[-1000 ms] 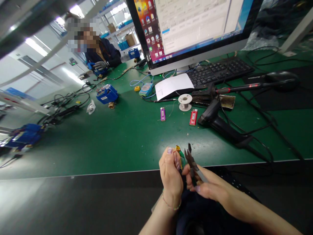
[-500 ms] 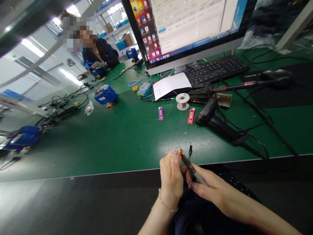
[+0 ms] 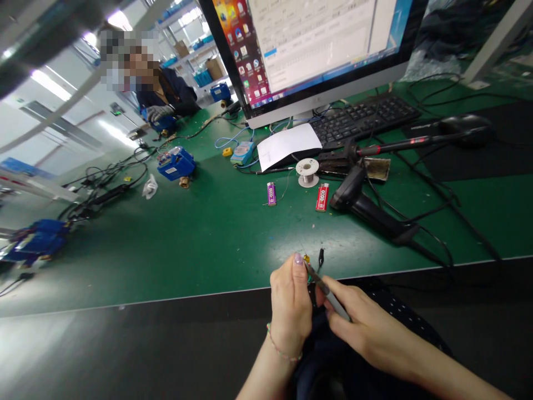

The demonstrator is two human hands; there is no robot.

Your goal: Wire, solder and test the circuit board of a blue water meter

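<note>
My left hand is closed in a pinch at the table's front edge, the thumb on top. A small yellow part with thin wires shows at its fingertips; the rest is hidden by the fingers. My right hand is wrapped round a pair of pliers with grey handles. The dark jaws point up and left and reach the left fingertips beside the yellow part; I cannot tell whether they grip it. Just beyond the hands lies a black alligator clip on a thin lead.
On the green table lie a purple lighter, a red lighter, a solder spool and a barcode scanner. Behind are a monitor, a keyboard and a blue valve actuator. A gloved co-worker sits far left.
The pliers have turned slightly in my right hand, so their handles look narrower. My left hand keeps its pinch. The whole view has shifted a little.
</note>
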